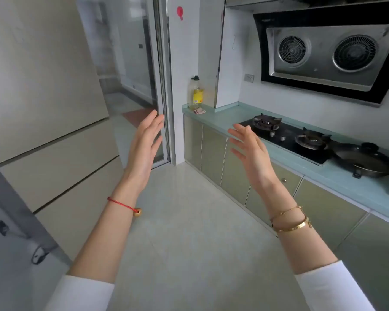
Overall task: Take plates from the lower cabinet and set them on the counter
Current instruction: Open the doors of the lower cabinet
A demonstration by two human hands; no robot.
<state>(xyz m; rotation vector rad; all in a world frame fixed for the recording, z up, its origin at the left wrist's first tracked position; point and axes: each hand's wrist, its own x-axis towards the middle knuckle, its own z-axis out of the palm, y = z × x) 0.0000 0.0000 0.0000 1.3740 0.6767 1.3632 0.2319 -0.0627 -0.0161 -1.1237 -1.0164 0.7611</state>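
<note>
Two bare hands raised in mid-air over a pale glossy tiled floor (189, 221), palms turned toward each other, well apart. Left hand (145, 149) flat and spread, fingers straight, gripping nothing; thin red cord bracelet with a gold bead (124, 206) around that wrist. Right hand (252, 153) likewise spread wide and empty, fingers fanned toward the left; two gold bangles (290, 221) on that wrist. White sleeves pushed up both forearms.

To the right, a long pale blue-green glossy counter (357, 182), running away toward the far wall. Set into it, a black glass two-burner gas hob (288, 136); just beside the hob, nearer the camera, a dark round wok with side handles (366, 162). At the counter's far end, a clear plastic oil bottle with a yellow label and black cap (197, 93), a small crumpled pinkish cloth (199, 111) at its foot. Above the hob, a black-framed steel extractor hood with two round fans (323, 57).

Below the counter, a row of olive-green lower cabinet doors (213, 153), all shut. No plates visible anywhere; cabinet contents hidden behind the doors
</note>
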